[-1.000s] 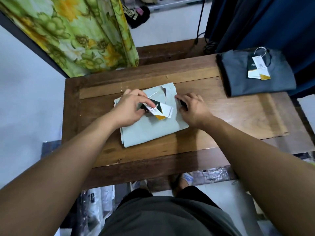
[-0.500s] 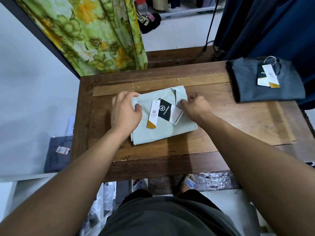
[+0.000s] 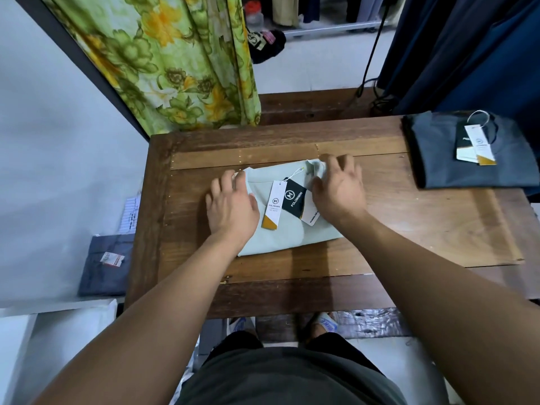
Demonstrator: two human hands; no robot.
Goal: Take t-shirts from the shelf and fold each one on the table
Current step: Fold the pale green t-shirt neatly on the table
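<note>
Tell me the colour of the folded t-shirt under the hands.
Pale mint green, folded t-shirt under both hands, shown in the head view.

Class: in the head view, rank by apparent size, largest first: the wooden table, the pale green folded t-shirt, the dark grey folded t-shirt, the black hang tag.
1. wooden table
2-3. dark grey folded t-shirt and pale green folded t-shirt: unsure, as hands cover the green one and the frame cuts the grey.
4. black hang tag

head view, steeply down, close over table
</note>
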